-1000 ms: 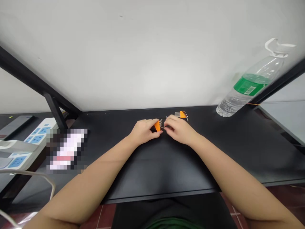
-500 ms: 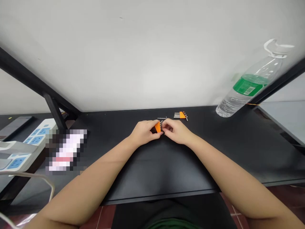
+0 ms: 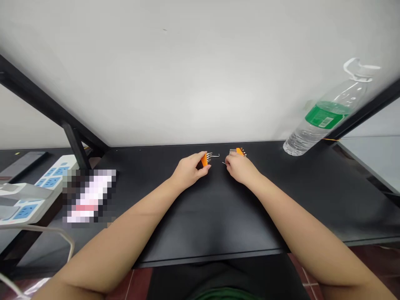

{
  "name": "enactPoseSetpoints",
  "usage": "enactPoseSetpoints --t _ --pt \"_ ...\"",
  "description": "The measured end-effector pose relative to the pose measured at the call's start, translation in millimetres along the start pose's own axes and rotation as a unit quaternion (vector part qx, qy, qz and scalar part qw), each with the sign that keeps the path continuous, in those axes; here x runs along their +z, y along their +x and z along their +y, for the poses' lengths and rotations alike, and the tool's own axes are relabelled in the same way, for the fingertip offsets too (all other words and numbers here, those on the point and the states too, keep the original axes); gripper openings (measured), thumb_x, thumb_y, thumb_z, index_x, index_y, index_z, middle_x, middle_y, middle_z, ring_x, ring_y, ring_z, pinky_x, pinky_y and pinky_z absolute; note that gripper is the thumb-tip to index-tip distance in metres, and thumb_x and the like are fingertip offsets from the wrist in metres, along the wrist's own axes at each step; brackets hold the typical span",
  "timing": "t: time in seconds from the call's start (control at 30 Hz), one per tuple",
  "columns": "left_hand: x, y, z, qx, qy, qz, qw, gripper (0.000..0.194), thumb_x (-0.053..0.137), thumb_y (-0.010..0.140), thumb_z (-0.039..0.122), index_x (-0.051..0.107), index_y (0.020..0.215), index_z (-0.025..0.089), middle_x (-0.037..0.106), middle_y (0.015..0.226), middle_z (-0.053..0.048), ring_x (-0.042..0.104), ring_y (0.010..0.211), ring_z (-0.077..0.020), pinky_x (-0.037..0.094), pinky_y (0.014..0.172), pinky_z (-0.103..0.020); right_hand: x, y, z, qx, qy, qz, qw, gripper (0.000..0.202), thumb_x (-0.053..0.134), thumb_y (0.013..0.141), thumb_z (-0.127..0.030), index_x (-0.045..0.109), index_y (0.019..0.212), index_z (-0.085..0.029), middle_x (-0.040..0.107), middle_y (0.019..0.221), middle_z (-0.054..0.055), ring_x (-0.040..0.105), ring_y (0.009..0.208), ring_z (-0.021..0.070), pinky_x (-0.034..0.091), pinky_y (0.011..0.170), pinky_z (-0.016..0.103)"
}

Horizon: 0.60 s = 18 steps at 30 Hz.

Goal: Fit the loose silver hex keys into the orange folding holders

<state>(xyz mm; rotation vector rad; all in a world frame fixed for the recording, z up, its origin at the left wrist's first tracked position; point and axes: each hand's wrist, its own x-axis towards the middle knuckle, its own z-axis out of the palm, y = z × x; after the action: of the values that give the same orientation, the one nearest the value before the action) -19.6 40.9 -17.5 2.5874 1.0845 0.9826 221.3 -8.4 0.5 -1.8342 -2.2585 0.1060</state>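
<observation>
Hands apart over hex key sets on the black counter (image 3: 193,216).
Head view: left hand (image 3: 187,171) grips an orange key holder (image 3: 204,159); right hand (image 3: 238,168) pinches what looks like one small key (image 3: 223,163), second holder (image 3: 239,151) just behind it.

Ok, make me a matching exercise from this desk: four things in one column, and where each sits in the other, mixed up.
Things:
1. water bottle
2. power strip
3. orange hex key holder
4. loose hex key

Places:
a. in the left hand
b. far right, by the wall
c. on the desk between the hands
d. far left

Pairs: 1-b, 2-d, 3-a, 4-c
</observation>
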Motion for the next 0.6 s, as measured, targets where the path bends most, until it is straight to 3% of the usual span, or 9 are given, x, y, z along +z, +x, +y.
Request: enactPoseSetpoints --t 0.13,0.27,0.33,0.47,0.6 --pt "2.6 0 -2 0.010 -0.004 0.006 1.000 0.048 0.067 0.092 0.041 0.064 0.133 0.018 0.076 0.115 -0.008 0.073 0.088 -0.0184 0.059 0.082 -0.028 -6 -4 -7 0.047 -0.014 -0.056 0.997 0.006 0.063 0.086 -0.015 0.068 0.088 -0.018 0.070 0.099 0.012 0.063 0.077 0.0215 0.043 0.063 0.032" --pt "3.8 -1 -3 0.007 -0.010 0.008 1.000 0.050 0.072 0.088 0.044 0.067 0.130 0.018 0.077 0.112 -0.007 0.073 0.086 -0.0188 0.060 0.080 -0.029 -5 -5 -7 0.043 0.008 -0.049 0.998 0.007 0.063 0.088 -0.023 0.069 0.089 -0.019 0.070 0.100 0.009 0.064 0.081 0.0209 0.043 0.064 0.031" --pt "3.2 -1 -3 0.000 -0.018 0.027 0.999 0.049 0.072 0.088 0.045 0.068 0.129 0.019 0.078 0.110 -0.006 0.073 0.084 -0.0183 0.060 0.080 -0.029 -2 -2 -7 0.031 0.024 -0.015 0.999 0.015 0.061 0.093 -0.030 0.071 0.099 -0.019 0.069 0.109 0.009 0.065 0.089 0.0213 0.046 0.070 0.031" --pt "0.2 1 -3 -0.006 -0.030 0.093 0.995 0.048 0.070 0.088 0.046 0.069 0.126 0.018 0.078 0.105 -0.006 0.073 0.082 -0.0177 0.060 0.083 -0.029 7 6 -8 0.008 0.023 0.043 0.999 0.041 0.053 0.102 -0.036 0.063 0.138 -0.019 0.060 0.134 0.013 0.065 0.100 0.0218 0.049 0.073 0.031" --pt "-0.3 1 -1 0.012 -0.022 0.109 0.994 0.047 0.072 0.087 0.045 0.070 0.124 0.017 0.079 0.100 -0.005 0.072 0.076 -0.0164 0.060 0.077 -0.028 12 9 -11 -0.006 -0.006 0.018 1.000 0.038 0.048 0.105 -0.031 0.067 0.137 -0.023 0.058 0.132 0.013 0.064 0.101 0.0222 0.048 0.071 0.031"
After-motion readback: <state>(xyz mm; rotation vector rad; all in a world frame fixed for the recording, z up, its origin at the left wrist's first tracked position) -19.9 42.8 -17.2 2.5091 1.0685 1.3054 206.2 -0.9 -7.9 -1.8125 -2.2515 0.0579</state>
